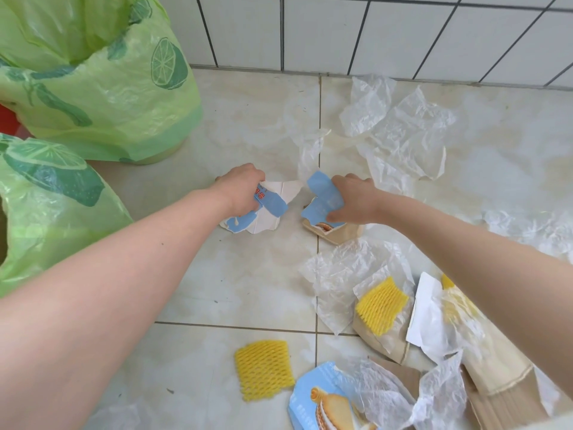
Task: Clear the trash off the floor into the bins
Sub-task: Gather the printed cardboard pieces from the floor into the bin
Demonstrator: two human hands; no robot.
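Low over the tiled floor, my left hand (240, 187) grips a torn blue-and-white carton piece (263, 212). To its right my right hand (350, 200) grips another torn blue carton piece (322, 200), above a tan box scrap (341, 234). Two bins lined with green lemon-print bags stand at the left: a far bin (102, 88) and a near bin (52, 206). Other trash lies around: clear plastic wrap (400, 128), a yellow foam net (263, 369), a second yellow foam net (381, 305) and a blue biscuit box piece (325, 401).
A white tiled wall (372, 32) closes off the back. More crumpled plastic (341, 283), a white card (424, 311) and brown cardboard (496, 392) pile up at the lower right. Something red (9, 119) shows behind the far bin.
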